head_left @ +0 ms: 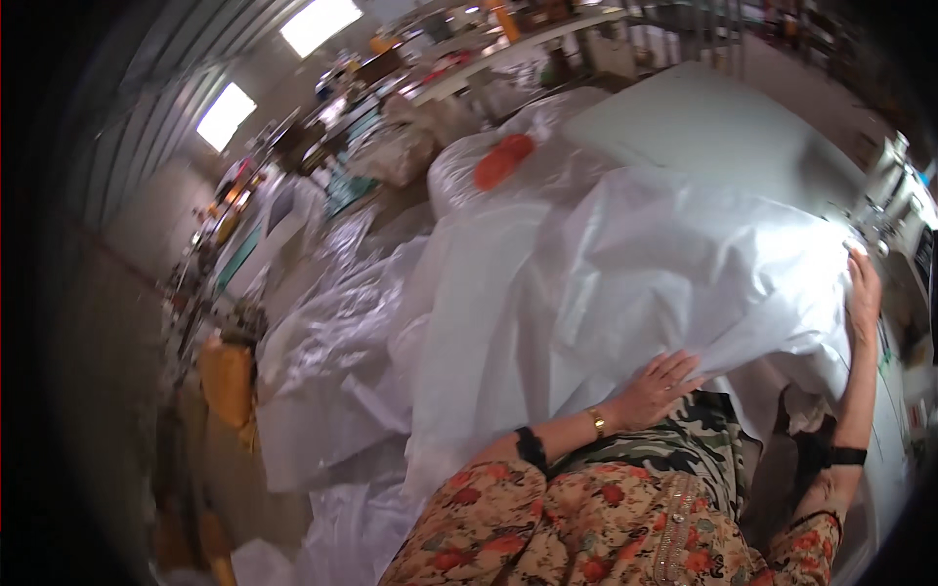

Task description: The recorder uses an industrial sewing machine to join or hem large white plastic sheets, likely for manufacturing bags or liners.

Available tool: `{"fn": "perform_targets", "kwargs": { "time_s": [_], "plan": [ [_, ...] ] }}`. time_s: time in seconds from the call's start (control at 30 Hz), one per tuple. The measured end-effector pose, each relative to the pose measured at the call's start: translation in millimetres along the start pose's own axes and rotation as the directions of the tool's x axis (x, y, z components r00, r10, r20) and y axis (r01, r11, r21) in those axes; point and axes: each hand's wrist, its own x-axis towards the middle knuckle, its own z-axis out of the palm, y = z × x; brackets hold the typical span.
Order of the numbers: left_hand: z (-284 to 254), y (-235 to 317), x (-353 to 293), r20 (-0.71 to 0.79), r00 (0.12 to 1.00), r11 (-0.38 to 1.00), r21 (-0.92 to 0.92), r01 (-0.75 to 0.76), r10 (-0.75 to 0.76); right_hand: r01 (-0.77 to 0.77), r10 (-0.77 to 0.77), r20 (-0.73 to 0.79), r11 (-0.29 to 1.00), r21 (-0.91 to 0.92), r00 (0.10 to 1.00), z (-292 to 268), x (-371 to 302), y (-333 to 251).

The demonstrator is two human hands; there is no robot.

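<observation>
A large sheet of shiny white woven-plastic fabric (pixel 625 283) is spread in folds across the worktable in front of me and hangs down toward my lap. My left hand (pixel 659 391) lies on its near edge, palm down, with the fingers stretched out. Farther right, my right hand (pixel 864 298) has its bent fingers at the sheet's right edge and appears to pinch it. Just beyond those fingertips stands a pale sewing machine (pixel 891 190), with glare from its lamp on the fabric. The needle area is too bright and small to make out.
The pale tabletop (pixel 723 122) extends behind the sheet. To the left, heaps of white sheeting (pixel 342 361) hang low, near a yellow-orange cloth (pixel 228 381). A plastic bundle with a red-orange patch (pixel 503 161) lies at the back. Cluttered benches stand beyond.
</observation>
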Motion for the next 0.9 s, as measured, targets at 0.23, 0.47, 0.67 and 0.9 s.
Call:
{"fn": "perform_targets", "kwargs": {
  "time_s": [0.23,0.47,0.67,0.9],
  "plan": [
    [11.4,-4.1,-3.3,-0.117,0.992,0.993,0.113,-0.038,0.052,-0.018,0.024,0.085,0.998,-0.066,0.996,-8.2,13.6,37.7],
    [13.1,-7.9,-4.0,-0.101,0.993,0.996,0.072,-0.050,0.057,-0.002,0.006,0.103,0.999,-0.039,0.995,-12.3,18.1,53.9],
    [11.3,-5.7,-5.4,-0.094,0.993,0.997,0.021,-0.070,0.071,0.000,0.006,0.085,0.997,-0.077,0.996,-9.5,14.7,40.1],
    [7.3,-6.6,-3.4,-0.006,0.999,0.998,-0.041,-0.053,0.053,-0.002,0.001,0.017,0.999,0.051,1.000,-1.3,-1.5,4.0]
  ]
}}
